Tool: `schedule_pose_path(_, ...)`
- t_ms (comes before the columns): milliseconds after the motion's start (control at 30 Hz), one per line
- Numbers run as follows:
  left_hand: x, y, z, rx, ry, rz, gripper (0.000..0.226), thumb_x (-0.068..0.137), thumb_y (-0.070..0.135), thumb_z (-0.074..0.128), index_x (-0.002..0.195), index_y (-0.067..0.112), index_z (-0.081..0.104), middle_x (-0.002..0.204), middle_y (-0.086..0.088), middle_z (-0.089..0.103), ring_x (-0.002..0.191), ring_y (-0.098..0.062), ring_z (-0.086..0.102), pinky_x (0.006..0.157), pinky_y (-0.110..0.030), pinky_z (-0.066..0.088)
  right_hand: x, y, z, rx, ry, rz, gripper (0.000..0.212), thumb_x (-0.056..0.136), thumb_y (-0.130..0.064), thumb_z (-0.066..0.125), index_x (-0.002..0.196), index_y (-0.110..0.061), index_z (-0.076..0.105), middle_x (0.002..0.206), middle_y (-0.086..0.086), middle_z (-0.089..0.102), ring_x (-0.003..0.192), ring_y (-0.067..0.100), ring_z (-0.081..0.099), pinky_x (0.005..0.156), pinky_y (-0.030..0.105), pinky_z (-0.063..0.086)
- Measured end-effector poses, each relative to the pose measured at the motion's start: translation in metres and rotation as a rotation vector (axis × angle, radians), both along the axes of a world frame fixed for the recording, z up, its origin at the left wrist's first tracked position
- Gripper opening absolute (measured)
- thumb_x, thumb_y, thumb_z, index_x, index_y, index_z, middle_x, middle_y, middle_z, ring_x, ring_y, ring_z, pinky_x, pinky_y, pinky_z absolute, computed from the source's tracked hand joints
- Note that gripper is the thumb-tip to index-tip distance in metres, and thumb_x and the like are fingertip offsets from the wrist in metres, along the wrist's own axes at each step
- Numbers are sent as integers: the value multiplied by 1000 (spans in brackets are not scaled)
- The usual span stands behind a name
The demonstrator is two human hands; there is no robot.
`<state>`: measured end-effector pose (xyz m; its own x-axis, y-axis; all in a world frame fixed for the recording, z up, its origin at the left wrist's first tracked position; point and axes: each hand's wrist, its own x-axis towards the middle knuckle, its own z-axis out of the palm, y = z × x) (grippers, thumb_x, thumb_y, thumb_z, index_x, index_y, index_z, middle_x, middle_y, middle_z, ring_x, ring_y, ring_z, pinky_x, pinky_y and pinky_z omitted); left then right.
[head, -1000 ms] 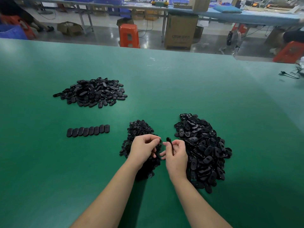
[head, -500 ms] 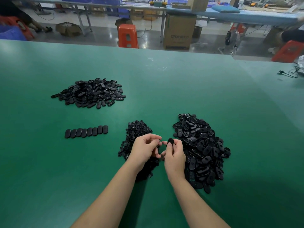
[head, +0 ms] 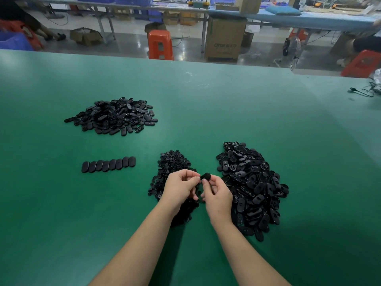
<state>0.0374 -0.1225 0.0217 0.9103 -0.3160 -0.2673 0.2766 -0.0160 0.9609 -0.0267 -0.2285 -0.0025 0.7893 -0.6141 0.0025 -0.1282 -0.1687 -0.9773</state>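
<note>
Two hands are working a small black oval plastic shell point(head: 206, 176) just above the green counter point(head: 216, 112).

The left grip point(head: 181, 186) and the right grip point(head: 218, 195) are both pinching the shell at their fingertips, between the heap of tiny black inserts point(head: 172, 163) and the heap of loose black oval shells point(head: 255, 182). The shell is looking light, stiff and glossy, so it is probably slippery and best held by its narrow rims. Both heaps are crowding the wrists. Bare counter is lying open to the left, toward the neat row of black ovals point(head: 108, 164) and the far pile of black ovals point(head: 115, 116).
</note>
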Motion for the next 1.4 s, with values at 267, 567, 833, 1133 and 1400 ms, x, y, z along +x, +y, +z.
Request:
schedule_pose_path(267, -1, -5, 0, -44, 97, 51, 2, 92, -1, 68, 92, -1, 70, 66, -14, 64, 43, -15, 52, 48, -29, 53, 0, 0, 2, 57, 17, -17, 16, 91, -8, 69, 89, -22, 62, 81, 1, 74, 77, 20, 73, 77, 50, 60)
schedule_pose_path(567, 0, -6, 1, 35, 77, 85, 5, 89, 2, 73, 86, 6, 74, 70, -4, 73, 43, -10, 53, 44, -24, 47, 0, 2, 2, -69, 46, 38, 19, 103, -19, 52, 101, -22, 71, 80, -9, 75, 72, 12, 73, 75, 50, 59)
schedule_pose_path(833, -1, -11, 7, 180, -44, 63, 8, 90, 6, 73, 83, 11, 73, 67, -1, 68, 44, -8, 54, 43, -22, 45, 1, 2, 4, -92, 97, 33, 26, 106, -21, 46, 105, -17, 72, 85, -3, 75, 76, 20, 70, 78, 51, 57)
schedule_pose_path(1133, -1, -13, 14, 345, -201, 25, 10, 90, 11, 71, 82, 17, 71, 74, 0, 71, 46, -4, 57, 46, -20, 47, -1, 1, 8, -176, 87, 12, 25, 105, -18, 49, 104, -14, 73, 88, -3, 74, 81, 16, 67, 80, 42, 54)
schedule_pose_path(1400, 0, -18, 19, 428, -302, 0, 15, 87, 14, 72, 76, 24, 71, 70, 8, 68, 57, 5, 55, 55, -10, 41, -2, 0, 11, -173, 82, -9, 24, 105, -17, 48, 101, -11, 72, 86, -2, 72, 79, 15, 63, 76, 32, 49)
